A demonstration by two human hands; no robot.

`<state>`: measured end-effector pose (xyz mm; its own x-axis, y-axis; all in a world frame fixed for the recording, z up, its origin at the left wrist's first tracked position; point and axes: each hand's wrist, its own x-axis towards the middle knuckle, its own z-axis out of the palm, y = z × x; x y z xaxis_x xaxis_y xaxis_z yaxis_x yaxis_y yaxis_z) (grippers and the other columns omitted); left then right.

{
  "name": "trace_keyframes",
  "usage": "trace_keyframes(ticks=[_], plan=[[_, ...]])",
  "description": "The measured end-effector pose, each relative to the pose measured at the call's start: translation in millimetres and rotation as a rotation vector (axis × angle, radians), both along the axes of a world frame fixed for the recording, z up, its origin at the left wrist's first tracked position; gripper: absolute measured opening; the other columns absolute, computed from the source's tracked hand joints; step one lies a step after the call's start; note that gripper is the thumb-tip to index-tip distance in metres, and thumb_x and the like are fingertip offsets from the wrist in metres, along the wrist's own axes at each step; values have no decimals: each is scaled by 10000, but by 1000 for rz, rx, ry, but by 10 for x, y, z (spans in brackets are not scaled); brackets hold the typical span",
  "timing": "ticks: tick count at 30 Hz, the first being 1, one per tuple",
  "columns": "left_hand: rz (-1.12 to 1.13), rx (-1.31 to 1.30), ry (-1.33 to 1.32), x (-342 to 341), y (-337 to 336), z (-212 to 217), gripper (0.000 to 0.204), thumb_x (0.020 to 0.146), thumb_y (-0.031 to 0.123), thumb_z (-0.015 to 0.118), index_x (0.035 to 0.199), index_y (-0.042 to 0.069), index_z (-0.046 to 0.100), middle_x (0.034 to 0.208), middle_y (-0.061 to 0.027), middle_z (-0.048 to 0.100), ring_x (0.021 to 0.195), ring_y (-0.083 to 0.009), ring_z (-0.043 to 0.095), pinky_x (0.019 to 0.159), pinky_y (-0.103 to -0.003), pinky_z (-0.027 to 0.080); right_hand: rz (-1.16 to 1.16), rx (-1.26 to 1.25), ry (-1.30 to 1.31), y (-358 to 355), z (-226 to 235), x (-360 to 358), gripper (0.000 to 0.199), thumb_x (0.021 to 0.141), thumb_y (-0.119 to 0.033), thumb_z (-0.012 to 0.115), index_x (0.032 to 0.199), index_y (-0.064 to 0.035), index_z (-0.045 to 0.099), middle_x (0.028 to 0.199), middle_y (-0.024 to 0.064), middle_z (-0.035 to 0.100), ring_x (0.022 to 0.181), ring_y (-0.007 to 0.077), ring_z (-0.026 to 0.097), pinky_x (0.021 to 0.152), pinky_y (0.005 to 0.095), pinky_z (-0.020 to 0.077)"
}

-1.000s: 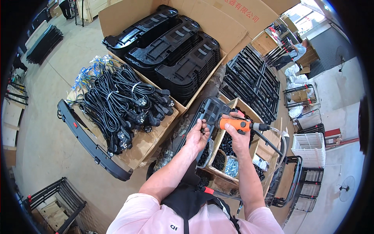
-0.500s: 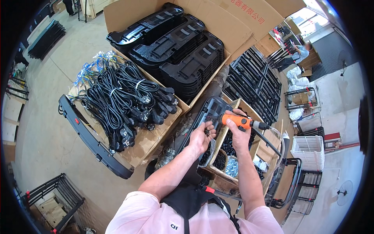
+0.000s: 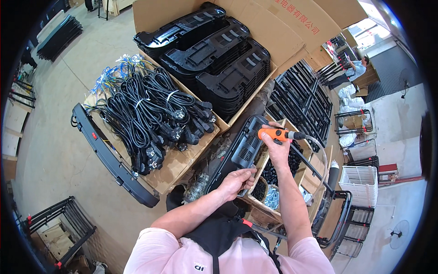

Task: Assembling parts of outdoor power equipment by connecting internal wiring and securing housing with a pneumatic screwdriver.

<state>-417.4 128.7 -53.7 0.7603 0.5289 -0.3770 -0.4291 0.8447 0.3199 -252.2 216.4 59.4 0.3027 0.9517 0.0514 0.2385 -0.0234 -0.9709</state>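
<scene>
Long black plastic housing panel (image 3: pixel 244 148) sits tilted over the small cardboard parts boxes (image 3: pixel 273 176). Left hand (image 3: pixel 236 181) is closed on its lower end, and right hand (image 3: pixel 276 148) is wrapped tight around an orange power screwdriver (image 3: pixel 273 134), tip on the panel's top end. To the left, a box of black power cords (image 3: pixel 153 118); behind, stacked black panels (image 3: pixel 219 59).

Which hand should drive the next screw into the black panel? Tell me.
Right. The right hand already grips the orange screwdriver at the black panel's upper end, while the left hand steadies its lower edge.
</scene>
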Motion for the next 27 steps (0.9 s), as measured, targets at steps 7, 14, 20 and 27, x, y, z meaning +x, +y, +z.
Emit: trace_keyframes(ticks=[7,14,20,27], plan=[[-13,-101,70,-183,-213,71,297,1107,218,586,1326,29,656,1095,-75,743,871,-140,729,745,-263,605,77,-90,-105,228,-21,-3,353,874,-60,819,1186,8,669,1193,137,748,1089,199,713,998,358,569],[56,-133,98,-346,-423,136,294,1098,239,604,1260,9,687,1031,-70,752,856,-142,726,752,-263,622,65,-83,-158,275,5,-55,329,850,-102,841,1132,-14,698,1101,91,755,1010,171,720,943,332,577],[161,-225,77,-390,-484,125,276,1098,274,604,1210,35,681,969,-34,734,770,-116,701,655,-259,618,61,3,-130,72,179,-103,518,866,-77,835,1319,10,599,1197,136,726,1082,189,697,962,322,575],[354,-390,30,-438,-427,53,285,1091,353,610,1114,81,691,886,19,655,771,-107,621,685,-232,545,119,-21,166,-1184,525,-379,526,887,-25,780,1362,22,559,1267,210,714,1188,271,689,1065,422,542]])
